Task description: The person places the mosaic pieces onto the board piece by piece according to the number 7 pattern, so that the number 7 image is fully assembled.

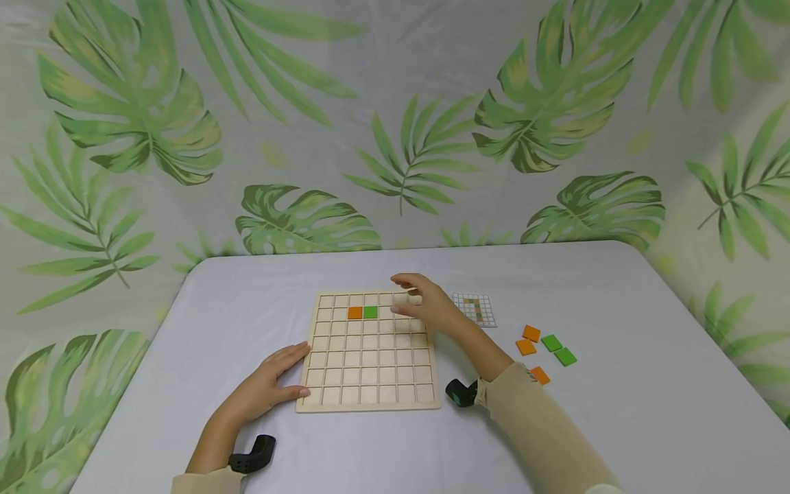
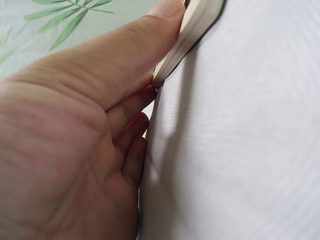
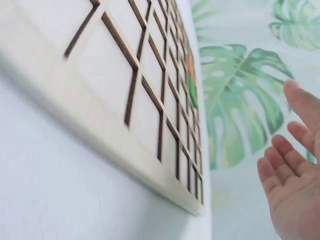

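Note:
A wooden grid board [image 1: 368,409] lies on the table with an orange tile [image 1: 354,313] and a green tile [image 1: 370,312] side by side in its second row from the top. My left hand [image 1: 265,387] rests against the board's left edge, thumb near the lower corner and fingers higher up; the left wrist view has the thumb on the frame [image 2: 187,37]. Over the upper right part of the board hovers my right hand [image 1: 432,302], fingers spread and nothing between them. In the right wrist view that hand [image 3: 295,185] is raised beside the board.
Right of the board lies a small pattern card [image 1: 484,320] printed with a coloured grid. Beyond it are loose orange tiles [image 1: 526,347] and green tiles [image 1: 565,357]. The white table [image 1: 648,384] backs onto a leaf-print cloth [image 1: 426,62].

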### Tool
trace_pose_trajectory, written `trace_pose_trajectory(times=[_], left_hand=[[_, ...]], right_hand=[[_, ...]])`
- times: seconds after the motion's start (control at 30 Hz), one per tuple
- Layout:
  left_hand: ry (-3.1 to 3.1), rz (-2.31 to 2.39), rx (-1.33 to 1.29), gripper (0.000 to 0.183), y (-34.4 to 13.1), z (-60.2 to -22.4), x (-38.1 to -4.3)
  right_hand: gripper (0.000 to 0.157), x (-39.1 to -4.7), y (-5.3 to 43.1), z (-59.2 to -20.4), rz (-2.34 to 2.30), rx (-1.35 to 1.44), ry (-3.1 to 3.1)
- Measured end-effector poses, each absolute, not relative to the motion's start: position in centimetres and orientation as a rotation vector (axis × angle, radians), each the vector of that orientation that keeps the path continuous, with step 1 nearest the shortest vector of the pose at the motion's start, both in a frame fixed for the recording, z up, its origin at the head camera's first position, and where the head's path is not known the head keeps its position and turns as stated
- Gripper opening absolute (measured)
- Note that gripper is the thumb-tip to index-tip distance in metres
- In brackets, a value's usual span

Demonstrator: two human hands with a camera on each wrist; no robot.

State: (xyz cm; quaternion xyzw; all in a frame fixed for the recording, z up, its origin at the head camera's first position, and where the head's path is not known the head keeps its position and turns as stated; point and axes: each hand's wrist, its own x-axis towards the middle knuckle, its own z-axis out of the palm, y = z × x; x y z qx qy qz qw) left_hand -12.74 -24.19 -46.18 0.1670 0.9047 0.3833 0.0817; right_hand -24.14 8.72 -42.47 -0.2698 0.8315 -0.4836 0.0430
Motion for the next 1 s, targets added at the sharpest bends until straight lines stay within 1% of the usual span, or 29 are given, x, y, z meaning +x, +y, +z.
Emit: trace_pose_trajectory(times=[0.13, 0.27, 0.37, 0.47, 0.53, 0.63, 0.83, 1.0], left_hand=[[2.7, 1.153, 0.493, 0.081, -24.1, -46.2, -12.8], [2.704, 1.152, 0.503, 0.081, -24.2, -46.3, -12.8], [2.708, 1.148, 0.509, 0.081, -24.2, -46.3, -12.8], [2.704, 1.153, 0.511, 0.081, -24.3, -46.3, -12.8], [2.697, 1.16, 0.511, 0.081, -24.2, -46.3, -12.8], [2.701, 1.157, 0.51, 0.081, -24.2, -46.2, -12.8], [2.704, 1.152, 0.498, 0.081, -24.2, -46.3, -12.8], [2.708, 1.143, 0.498, 0.081, -24.2, -46.3, -12.8]], right_hand=[[0.056, -23.1, 11.2, -41.6, -1.499, -0.895, 2.594], [0.056, -21.0, 13.5, -39.8, -1.456, -0.904, 2.656], [0.057, -20.1, 15.4, -39.9, -1.441, -0.889, 2.694], [0.057, -20.0, 17.7, -41.6, -1.441, -0.894, 2.748], [0.057, -19.3, 19.0, -41.8, -1.417, -0.908, 2.788], [0.056, -18.4, 20.9, -42.2, -1.372, -0.85, 2.82], [0.056, -16.7, 24.3, -43.2, -1.27, -0.624, 2.804], [0.05, -16.0, 26.6, -44.4, -1.183, -0.524, 2.844]])
